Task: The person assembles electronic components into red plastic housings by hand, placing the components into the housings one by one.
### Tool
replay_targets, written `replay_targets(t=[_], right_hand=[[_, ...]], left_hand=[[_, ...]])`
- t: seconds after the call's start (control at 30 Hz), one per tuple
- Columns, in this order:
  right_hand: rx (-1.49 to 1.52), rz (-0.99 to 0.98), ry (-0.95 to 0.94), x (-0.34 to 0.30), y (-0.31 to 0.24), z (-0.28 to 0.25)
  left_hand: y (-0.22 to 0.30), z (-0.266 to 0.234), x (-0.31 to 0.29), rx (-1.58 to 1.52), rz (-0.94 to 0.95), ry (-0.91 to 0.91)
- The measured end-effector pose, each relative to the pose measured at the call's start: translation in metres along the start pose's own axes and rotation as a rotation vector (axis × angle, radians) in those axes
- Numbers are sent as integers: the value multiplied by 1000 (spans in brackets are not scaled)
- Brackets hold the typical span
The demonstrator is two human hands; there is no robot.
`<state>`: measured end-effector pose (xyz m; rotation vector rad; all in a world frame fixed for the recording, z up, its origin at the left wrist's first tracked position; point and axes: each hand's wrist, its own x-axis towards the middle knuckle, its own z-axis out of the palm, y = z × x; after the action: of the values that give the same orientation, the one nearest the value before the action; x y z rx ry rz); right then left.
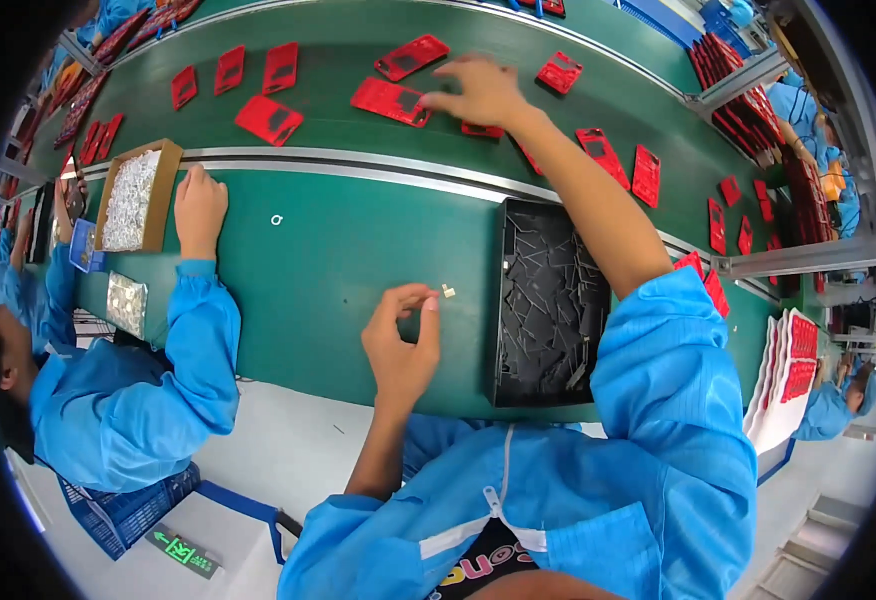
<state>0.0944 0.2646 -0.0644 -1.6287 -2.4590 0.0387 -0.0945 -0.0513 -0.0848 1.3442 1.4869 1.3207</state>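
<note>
Blue jacket [558, 490] nearest the lens, filling the bottom of view. Right hand [483, 92] is out past the metal rail [358, 168], over the green belt [333, 65]. Right grip: thumb and fingers parted, no part seen between them. Closest red housing [388, 100] lies just left of that grip, right end by the thumb tip, long axis mostly left-right, right end angled slightly toward the wearer. Second red housing [413, 57] sits just beyond, slanted the other way. Right hand is far nearer to both. Left hand [401, 345] is over the green surface [328, 260], grip narrow, beside a small pale piece [448, 291]; too small to tell if pinched or loose. Black tray [499, 330] to its right.
</note>
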Motion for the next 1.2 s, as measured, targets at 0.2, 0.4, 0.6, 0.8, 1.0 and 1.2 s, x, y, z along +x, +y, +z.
replay_targets(t=[0.2,0.4,0.6,0.8,1.0,1.2], right_hand=[[-214,798,213,-16,127,-29],[95,461,21,-51,129,-44],[11,93,-9,-117,75,-26],[560,169,169,-158,12,-88],[670,-243,-413,-240,-96,-148],[633,75,-61,-250,-44,-133]], left_hand=[[4,3,10,111,107,-79],[1,2,12,81,52,-67],[8,3,13,120,63,-55],[12,4,17,-137,-163,-134],[45,29,17,-770,-307,-318],[39,-3,23,-548,-396,-23]])
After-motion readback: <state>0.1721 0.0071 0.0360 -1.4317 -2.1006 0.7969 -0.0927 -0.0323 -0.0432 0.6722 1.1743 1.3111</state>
